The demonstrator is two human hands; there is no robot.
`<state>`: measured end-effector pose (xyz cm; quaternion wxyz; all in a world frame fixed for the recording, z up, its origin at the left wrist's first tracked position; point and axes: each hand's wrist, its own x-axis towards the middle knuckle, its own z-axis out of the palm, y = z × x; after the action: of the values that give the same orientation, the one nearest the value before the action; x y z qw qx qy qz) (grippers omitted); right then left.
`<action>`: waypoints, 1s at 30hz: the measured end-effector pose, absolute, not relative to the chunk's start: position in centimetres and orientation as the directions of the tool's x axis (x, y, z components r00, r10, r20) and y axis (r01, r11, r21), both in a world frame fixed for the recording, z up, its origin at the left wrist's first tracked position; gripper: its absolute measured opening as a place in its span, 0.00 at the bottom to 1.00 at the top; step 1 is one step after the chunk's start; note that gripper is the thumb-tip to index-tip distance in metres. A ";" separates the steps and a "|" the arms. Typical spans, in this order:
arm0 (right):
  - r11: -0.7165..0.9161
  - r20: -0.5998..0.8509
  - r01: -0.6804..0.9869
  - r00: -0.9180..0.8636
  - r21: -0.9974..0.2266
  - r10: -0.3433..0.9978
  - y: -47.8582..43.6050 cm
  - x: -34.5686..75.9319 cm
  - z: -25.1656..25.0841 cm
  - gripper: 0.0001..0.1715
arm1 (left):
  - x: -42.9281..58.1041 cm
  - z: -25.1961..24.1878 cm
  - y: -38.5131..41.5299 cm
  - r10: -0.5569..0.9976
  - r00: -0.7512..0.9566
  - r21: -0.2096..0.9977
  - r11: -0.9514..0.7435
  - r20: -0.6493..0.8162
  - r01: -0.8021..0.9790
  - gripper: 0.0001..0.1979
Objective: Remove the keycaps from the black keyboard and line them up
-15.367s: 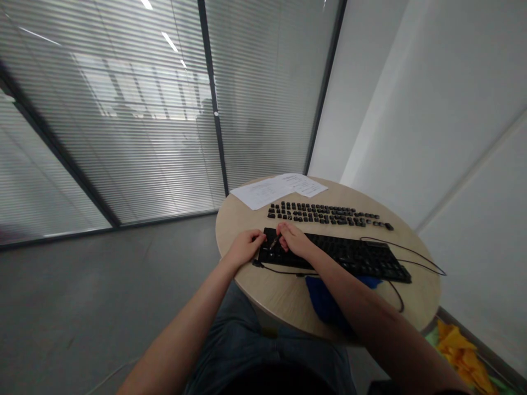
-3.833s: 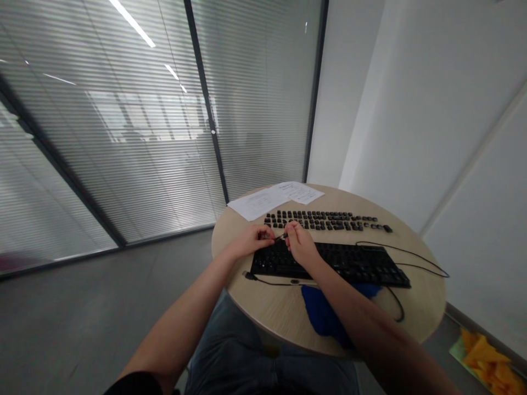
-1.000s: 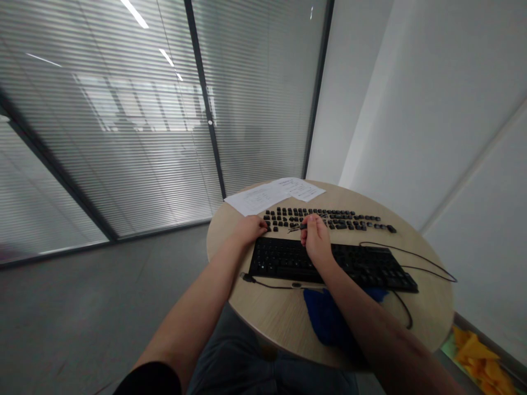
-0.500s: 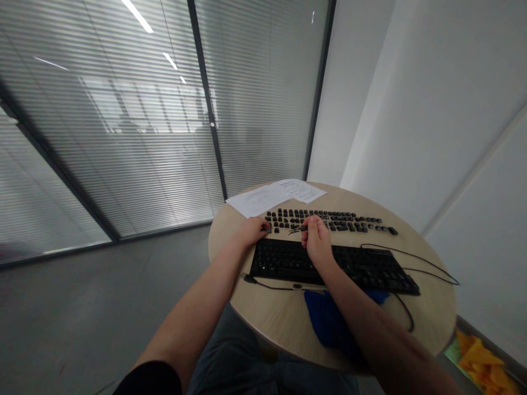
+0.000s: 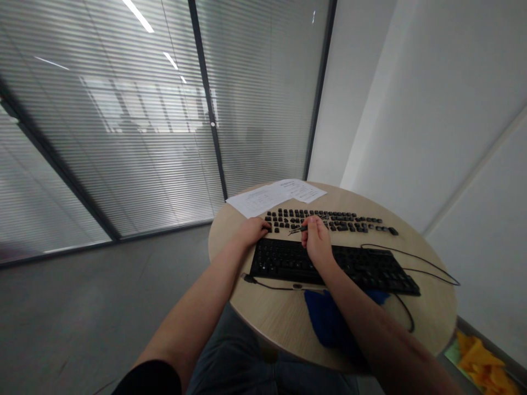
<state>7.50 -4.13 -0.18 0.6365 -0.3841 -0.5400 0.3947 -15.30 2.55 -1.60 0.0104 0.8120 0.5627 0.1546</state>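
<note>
My left hand [image 5: 252,231] rests at the left end of the rows of loose black keycaps [image 5: 282,218], its thumb and fingertips closed on a keycap there, which they largely cover. Above the back edge of a black keyboard [image 5: 284,260], my right hand [image 5: 317,238] is closed round the dark handle of a keycap puller [image 5: 303,227]. Thin wire prongs of the puller stick out to the left, over the front row of keycaps. My right wrist crosses the keyboard and hides part of its middle.
Printed papers [image 5: 263,198] lie at the back of the round wooden table [image 5: 272,312]. A black cable [image 5: 432,260] loops on the right, and its plug [image 5: 248,278] lies front left. A blue cloth [image 5: 325,318] sits under my right forearm. Orange cloths [image 5: 481,356] are on the floor.
My left fingers have shifted slightly over the keycap at the row's left end, covering more of it. My right hand and the puller have hardly moved.
</note>
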 end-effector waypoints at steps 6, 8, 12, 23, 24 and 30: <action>0.393 0.384 -0.090 0.102 -0.915 0.918 -4.2 7.5 -0.2 0.29 | -15.3 -1.9 2.8 0.916 0.284 0.192 -0.344 0.284 0.919 0.15; 0.394 0.385 -0.081 0.105 -0.915 0.917 -4.3 7.5 -0.1 0.30 | -15.3 -1.9 2.8 0.914 0.265 0.199 -0.334 0.308 0.921 0.15; 0.397 0.389 -0.074 0.102 -0.915 0.915 -4.3 7.5 0.0 0.29 | -15.6 -1.6 2.6 0.894 0.211 0.227 -0.318 0.396 0.920 0.14; 0.390 0.380 -0.090 0.105 -0.916 0.919 -4.2 7.6 -0.2 0.29 | -15.9 -0.7 2.1 0.765 -0.069 0.403 -0.259 0.641 0.878 0.12; 0.387 0.378 -0.090 0.104 -0.918 0.920 -4.2 7.6 -0.2 0.29 | -15.8 -0.5 2.0 0.769 -0.067 0.405 -0.258 0.636 0.877 0.12; 0.405 0.395 -0.089 0.105 -0.910 0.913 -4.3 7.6 -0.2 0.27 | -13.3 0.5 -0.1 0.862 0.213 0.302 -0.377 0.461 0.876 0.12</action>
<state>7.65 -4.27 -0.22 0.6389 -0.3796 -0.5424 0.3919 -13.31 -0.11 0.53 -0.0121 0.7785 0.5579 0.2873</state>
